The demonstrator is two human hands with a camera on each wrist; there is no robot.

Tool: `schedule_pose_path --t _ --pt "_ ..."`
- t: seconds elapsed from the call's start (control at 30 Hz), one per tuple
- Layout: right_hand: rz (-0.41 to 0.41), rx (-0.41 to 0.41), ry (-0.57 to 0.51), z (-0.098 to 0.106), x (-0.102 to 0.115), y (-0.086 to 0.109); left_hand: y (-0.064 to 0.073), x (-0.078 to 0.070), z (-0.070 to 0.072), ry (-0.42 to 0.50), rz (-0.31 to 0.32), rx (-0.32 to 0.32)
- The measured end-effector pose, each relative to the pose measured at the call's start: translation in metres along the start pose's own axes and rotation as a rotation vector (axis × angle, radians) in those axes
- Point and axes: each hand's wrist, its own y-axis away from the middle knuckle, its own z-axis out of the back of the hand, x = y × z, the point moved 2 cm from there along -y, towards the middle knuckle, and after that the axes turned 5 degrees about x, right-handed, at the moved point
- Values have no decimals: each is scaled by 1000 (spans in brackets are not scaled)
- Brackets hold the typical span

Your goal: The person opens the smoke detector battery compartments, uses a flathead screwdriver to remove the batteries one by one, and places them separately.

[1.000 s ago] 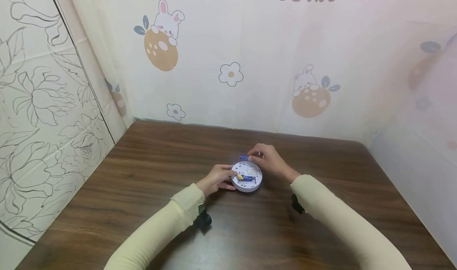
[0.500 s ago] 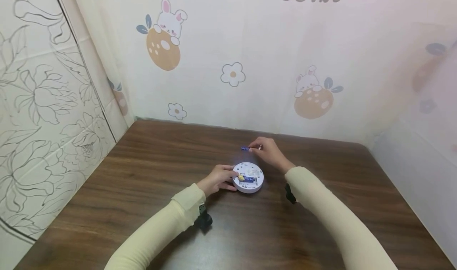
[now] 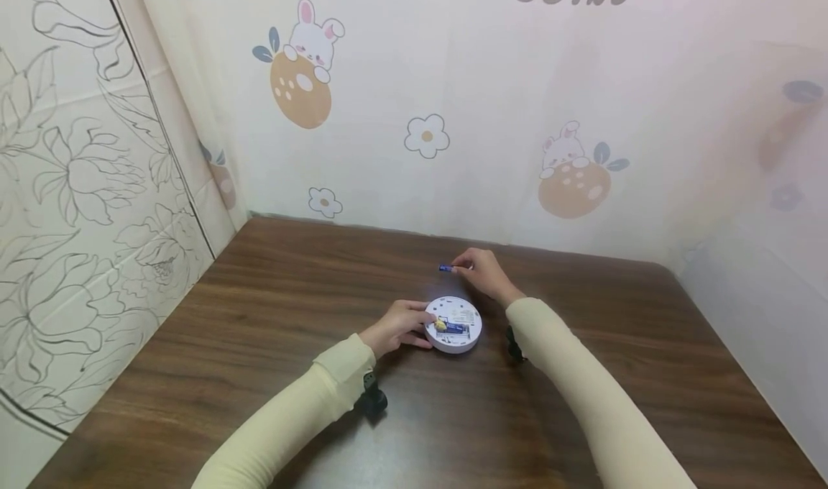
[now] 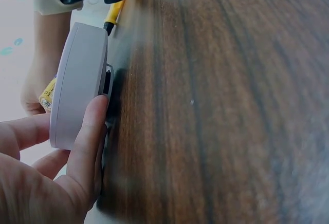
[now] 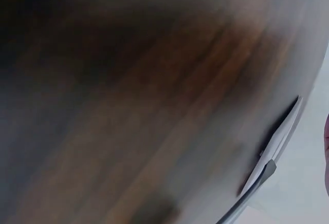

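Note:
In the head view, my left hand [image 3: 399, 328] grips the left rim of a round white battery-powered device [image 3: 467, 312]. Its uncovered compartment shows a blue battery [image 3: 456, 328] with a yellow part beside my fingers. Behind the device, my right hand [image 3: 481, 271] pinches another blue battery [image 3: 445, 267] by one end, apart from the device. The left wrist view has the device [image 4: 81, 85] standing edge-on between the thumb and fingers of my left hand [image 4: 46, 183]. A yellow battery end [image 4: 46, 99] shows past its rim; which battery it belongs to I cannot tell.
A brown wood-grain table [image 3: 291, 295] runs back to a patterned curtain [image 3: 375, 79]. Beyond the device, a yellow stick with a black tip [image 4: 116, 11] appears near the right sleeve. A pale flat piece [image 5: 275, 142] at the right wrist view's edge is unclear.
My right hand has moved back, away from the device's far rim, carrying the battery. The left hand keeps its grip on the device. The head view has shifted slightly.

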Motion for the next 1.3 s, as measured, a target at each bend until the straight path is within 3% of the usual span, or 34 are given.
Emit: schedule_pose_path --t 0.47,0.87,1.3 --pt "22 53 11 -14 1 -11 2 -2 0 14 9 14" --pt "-59 143 97 -19 2 -17 3 -3 0 16 22 -1" --pt "-94 163 97 -18 1 -15 2 -2 0 27 24 -1"
